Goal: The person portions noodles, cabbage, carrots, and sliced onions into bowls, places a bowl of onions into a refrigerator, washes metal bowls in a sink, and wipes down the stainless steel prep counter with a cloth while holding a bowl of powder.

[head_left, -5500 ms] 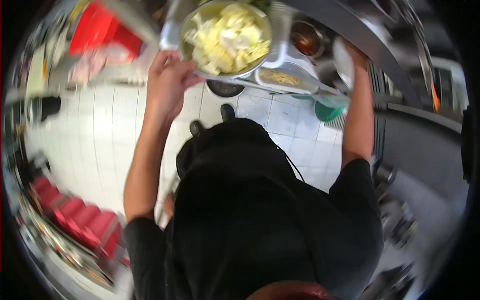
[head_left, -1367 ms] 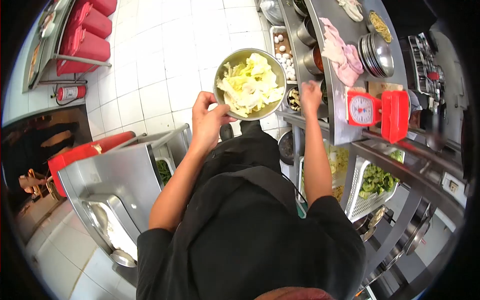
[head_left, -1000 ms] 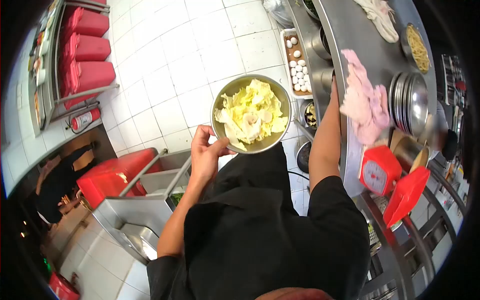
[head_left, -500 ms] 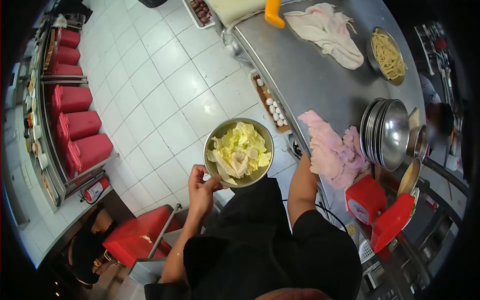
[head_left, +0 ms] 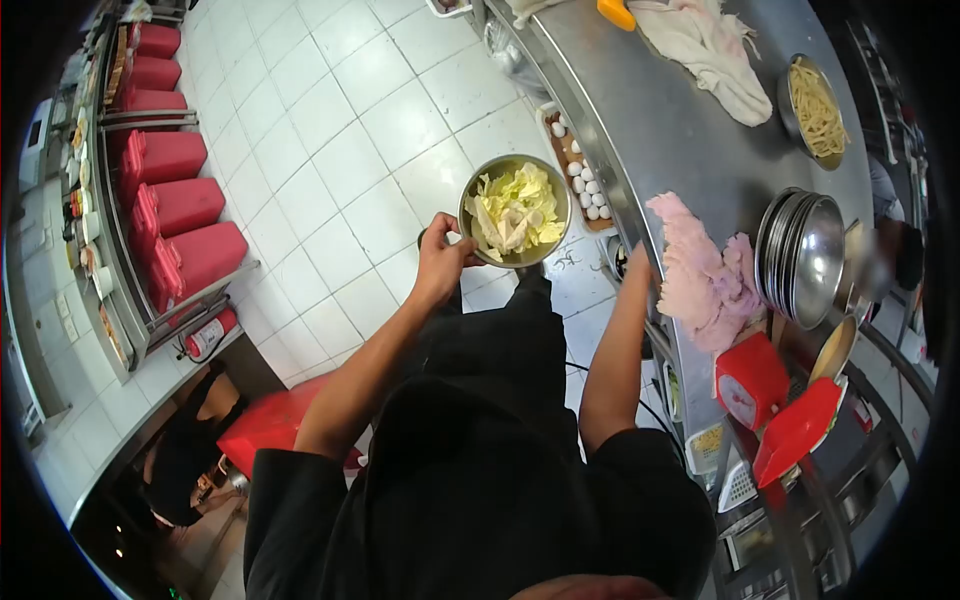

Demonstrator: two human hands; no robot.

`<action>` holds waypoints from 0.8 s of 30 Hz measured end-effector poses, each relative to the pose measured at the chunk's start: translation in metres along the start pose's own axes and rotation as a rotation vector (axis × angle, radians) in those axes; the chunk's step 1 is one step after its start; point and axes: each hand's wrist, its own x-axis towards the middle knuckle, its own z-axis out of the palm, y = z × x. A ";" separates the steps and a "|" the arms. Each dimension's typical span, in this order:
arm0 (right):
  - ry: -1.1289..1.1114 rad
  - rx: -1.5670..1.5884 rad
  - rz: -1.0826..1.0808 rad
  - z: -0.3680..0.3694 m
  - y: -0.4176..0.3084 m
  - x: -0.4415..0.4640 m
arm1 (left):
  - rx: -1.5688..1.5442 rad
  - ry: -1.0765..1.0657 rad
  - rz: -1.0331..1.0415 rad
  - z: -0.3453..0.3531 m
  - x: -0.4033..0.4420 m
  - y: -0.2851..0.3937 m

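Note:
A metal bowl [head_left: 566, 222] of pale green-yellow cabbage leaves [head_left: 522, 207] is held over the floor by my left hand [head_left: 445, 258], its fingers and thumb pinching the near left rim. My right hand [head_left: 638, 256] reaches to the table's front edge, beside the pink cloth [head_left: 702, 275]; its fingers are hidden there, so what it touches cannot be made out. A tray of white eggs [head_left: 588, 190] lies low, just left of the table edge, between the bowl and the table.
On the steel table [head_left: 680, 150] are a white cloth [head_left: 705, 60], a bowl of noodles [head_left: 818, 110], stacked metal bowls [head_left: 812, 262] and a red scale [head_left: 750, 380]. Red bins [head_left: 195, 265] line the left. A co-worker [head_left: 190, 460] is at lower left.
The view has turned towards the table and the left-hand bins. My left hand keeps its hold on the bowl, which is now farther from my body. My right arm stays by the table edge.

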 end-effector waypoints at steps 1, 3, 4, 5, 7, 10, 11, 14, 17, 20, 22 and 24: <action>-0.019 0.074 -0.004 0.009 -0.024 -0.023 | 0.020 -0.007 -0.017 -0.007 0.011 -0.003; -0.036 0.202 -0.048 0.027 -0.067 -0.085 | 0.042 -0.044 -0.033 -0.025 0.028 -0.011; 0.027 0.242 -0.177 0.042 -0.075 -0.114 | 0.067 -0.066 -0.024 -0.033 0.036 -0.013; -0.081 0.262 -0.086 0.044 -0.107 -0.146 | 0.094 -0.089 -0.031 -0.043 0.038 -0.017; -0.136 0.180 -0.408 0.063 -0.140 -0.189 | 0.097 -0.164 -0.057 -0.052 0.052 -0.012; -0.341 -0.049 -0.463 0.075 -0.178 -0.224 | 0.128 -0.262 -0.030 -0.065 0.046 0.010; -0.348 -0.144 -0.530 0.078 -0.195 -0.231 | 0.109 -0.293 -0.051 -0.070 0.043 0.026; -0.341 -0.199 -0.580 0.062 -0.247 -0.242 | 0.095 -0.342 -0.016 -0.094 0.034 0.069; -0.273 -0.099 -0.597 0.049 -0.311 -0.248 | 0.106 -0.395 0.037 -0.117 0.027 0.119; -0.191 -0.012 -0.633 0.038 -0.360 -0.241 | 0.038 -0.409 0.013 -0.131 0.028 0.165; -0.125 -0.024 -0.559 0.031 -0.380 -0.223 | 0.012 -0.442 0.015 -0.134 0.018 0.210; -0.139 -0.059 -0.479 0.024 -0.390 -0.204 | -0.018 -0.451 0.024 -0.134 0.013 0.250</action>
